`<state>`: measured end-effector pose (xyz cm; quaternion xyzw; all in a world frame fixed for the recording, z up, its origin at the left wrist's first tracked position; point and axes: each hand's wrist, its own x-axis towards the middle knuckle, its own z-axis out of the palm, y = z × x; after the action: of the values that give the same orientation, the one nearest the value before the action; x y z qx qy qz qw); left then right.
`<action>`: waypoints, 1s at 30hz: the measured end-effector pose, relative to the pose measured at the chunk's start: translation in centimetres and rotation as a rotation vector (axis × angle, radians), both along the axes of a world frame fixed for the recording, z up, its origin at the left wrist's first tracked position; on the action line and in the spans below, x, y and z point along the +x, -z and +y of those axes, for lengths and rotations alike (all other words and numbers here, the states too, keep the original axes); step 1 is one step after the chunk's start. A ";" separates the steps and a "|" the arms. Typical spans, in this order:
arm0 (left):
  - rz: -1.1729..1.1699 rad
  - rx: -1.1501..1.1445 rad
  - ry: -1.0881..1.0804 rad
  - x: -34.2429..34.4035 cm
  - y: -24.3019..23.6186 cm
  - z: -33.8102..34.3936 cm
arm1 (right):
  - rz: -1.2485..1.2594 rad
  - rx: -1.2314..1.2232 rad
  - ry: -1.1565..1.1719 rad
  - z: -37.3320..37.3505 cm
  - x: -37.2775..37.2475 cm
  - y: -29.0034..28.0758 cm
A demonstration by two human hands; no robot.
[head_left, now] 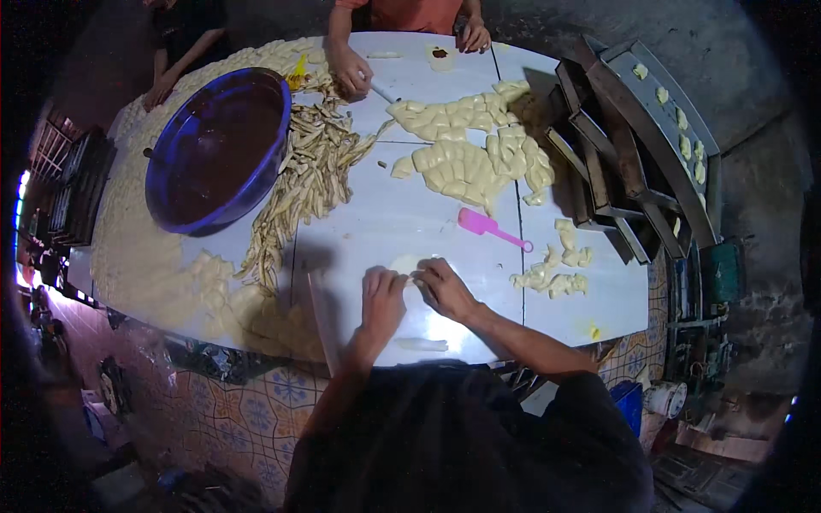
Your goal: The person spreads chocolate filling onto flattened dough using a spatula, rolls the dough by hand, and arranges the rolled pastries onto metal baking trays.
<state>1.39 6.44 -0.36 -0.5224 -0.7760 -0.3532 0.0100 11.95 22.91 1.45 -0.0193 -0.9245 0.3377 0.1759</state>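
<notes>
My left hand (384,295) and my right hand (442,289) are closed on the edges of a thin, pale piece of dough (407,264) on the white tabletop. Between me and that piece lies a short white rod (422,344). Beyond my hands, a pink spatula (477,223) lies flat. Several small folded dough pieces (560,282) are to the right, and larger groups of cut dough pieces (453,171) sit farther back. Strips of brownish bananas or similar filling (308,162) form a heap left of centre.
A large blue basin (267,98) of brown contents stands at left. Stacked metal trays (611,145) line the right, the outermost holding dough pieces. Across the table one person's hand (351,73) grips a thin tool, the other (475,32) rests near the edge; another person (180,60) stands back left.
</notes>
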 end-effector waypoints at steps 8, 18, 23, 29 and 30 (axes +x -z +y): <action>0.125 -0.457 -0.300 -0.9 -0.3 4.7 | -0.363 0.274 0.412 -1.6 -1.9 0.4; -0.359 -0.112 0.048 -5.2 -3.2 4.1 | 0.030 -0.016 0.255 2.6 -1.7 -0.6; -0.515 0.077 0.068 -5.4 -1.3 2.6 | 0.029 -0.298 0.155 1.7 -1.8 -0.2; -0.624 -0.157 0.233 2.8 -2.8 -5.2 | -0.467 -0.521 -0.199 -0.7 8.3 -3.7; -0.492 -0.184 0.263 3.9 -4.3 -5.4 | -0.534 -0.507 -0.284 -1.4 10.1 -3.0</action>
<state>5.32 1.00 3.92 -0.5160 -0.7094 -0.3958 -0.2718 22.02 21.52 4.48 -0.0213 -0.8186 0.5592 -0.1293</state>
